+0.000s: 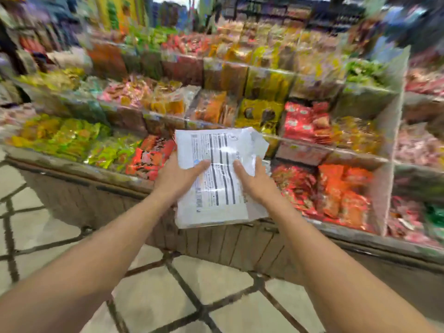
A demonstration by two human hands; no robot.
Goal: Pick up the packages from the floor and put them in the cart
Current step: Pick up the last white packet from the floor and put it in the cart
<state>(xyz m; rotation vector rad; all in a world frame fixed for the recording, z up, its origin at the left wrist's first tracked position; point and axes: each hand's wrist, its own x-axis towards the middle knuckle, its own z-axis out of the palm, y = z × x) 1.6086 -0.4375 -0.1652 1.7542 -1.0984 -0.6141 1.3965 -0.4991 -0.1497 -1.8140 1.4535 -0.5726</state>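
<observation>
A white package (217, 179) with black printed text and a barcode is held up in front of me at chest height, its printed back facing me. My left hand (176, 177) grips its left edge with the thumb across the front. My right hand (254, 180) grips its right side, thumb on the print. The package hangs over the front rim of a tiered snack display (216, 239). No cart shows in the head view. The picture is blurred by motion.
The display's stepped compartments hold several piles of bright snack packs: yellow-green ones (60, 135) at left, red and orange ones (336, 188) at right. Clear dividers (394, 121) separate the bins. Pale floor tiles with dark joints (182, 292) lie below my arms.
</observation>
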